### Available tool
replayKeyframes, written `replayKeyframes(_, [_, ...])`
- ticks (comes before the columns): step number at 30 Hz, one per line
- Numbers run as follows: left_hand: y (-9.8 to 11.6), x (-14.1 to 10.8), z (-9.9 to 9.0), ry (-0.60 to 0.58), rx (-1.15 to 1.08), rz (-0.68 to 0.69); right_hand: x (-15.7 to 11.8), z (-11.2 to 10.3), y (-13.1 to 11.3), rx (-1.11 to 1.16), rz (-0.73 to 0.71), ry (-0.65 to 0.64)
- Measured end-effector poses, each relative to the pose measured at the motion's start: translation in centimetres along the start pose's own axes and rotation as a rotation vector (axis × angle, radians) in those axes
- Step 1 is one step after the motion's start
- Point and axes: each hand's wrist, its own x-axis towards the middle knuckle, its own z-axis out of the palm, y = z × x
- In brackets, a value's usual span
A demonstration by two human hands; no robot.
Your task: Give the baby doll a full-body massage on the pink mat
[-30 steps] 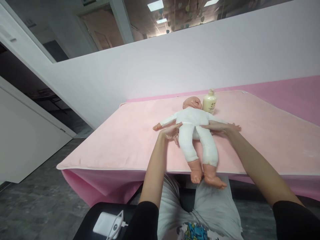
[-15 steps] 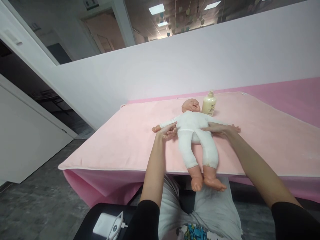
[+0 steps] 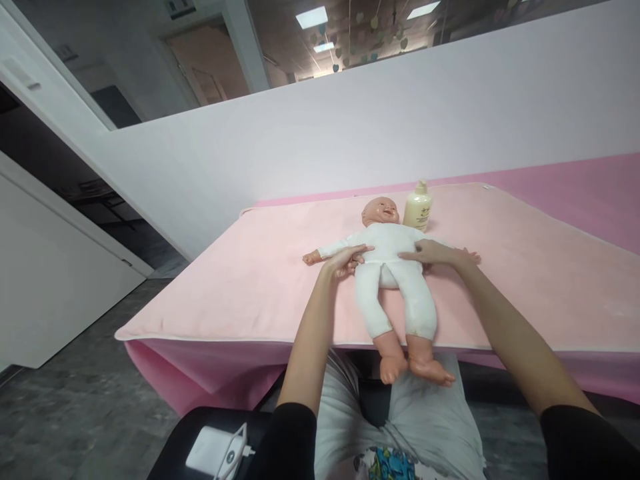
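A baby doll (image 3: pixel 389 241) with a white cloth body lies on its back on the pink mat (image 3: pixel 240 287), its feet hanging over the front edge. My left hand (image 3: pixel 349 260) touches the doll's waist from the left, fingers reaching onto the belly. On the other side, my right hand (image 3: pixel 427 253) rests against the waist with its fingers pointing inward over the cloth. Both hands look open, though some fingers are hidden beside the body. A pale yellow pump bottle (image 3: pixel 417 208) stands just right of the doll's head.
Behind the table rises a white partition (image 3: pixel 320 147) with glass above it. A white power bank (image 3: pixel 215 452) with a cable lies on a black seat at the lower left. Pink cloth (image 3: pixel 210 373) hangs from the table's front.
My left hand has moved right, from the doll's side onto its belly, and its fingers have stretched out. My right hand has shifted slightly left.
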Motion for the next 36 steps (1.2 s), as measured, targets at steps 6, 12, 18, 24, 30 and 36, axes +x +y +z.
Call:
replayKeyframes(6, [0.2, 0.3, 1.3, 0.157, 0.210, 0.046, 1.4, 1.0, -2.2, -0.409, -0.166, 0.560])
replayKeyframes(12, [0.1, 0.9, 3.0, 0.575, 0.689, 0.353, 9.1, 1.9, -3.7, -0.189, -0.258, 0.659])
replayKeyframes(18, [1.4, 2.0, 2.9, 0.772, 1.083, 0.522, 15.2, 2.3, -5.4, 0.059, -0.027, 0.615])
replayKeyframes(24, [4.4, 6.9, 2.1, 0.840, 0.748, 0.723, 16.3, 3.2, -5.3, 0.164, -0.078, 0.591])
replayKeyframes(30, [6.4, 13.1, 0.9, 0.720, 0.482, 0.538, 18.6, 4.6, -4.0, 0.410, -0.286, 0.567])
replayKeyframes(36, [5.6, 15.1, -0.5, 0.710, 0.385, 0.621, 19.7, 4.8, -3.4, 0.589, -0.314, 0.513])
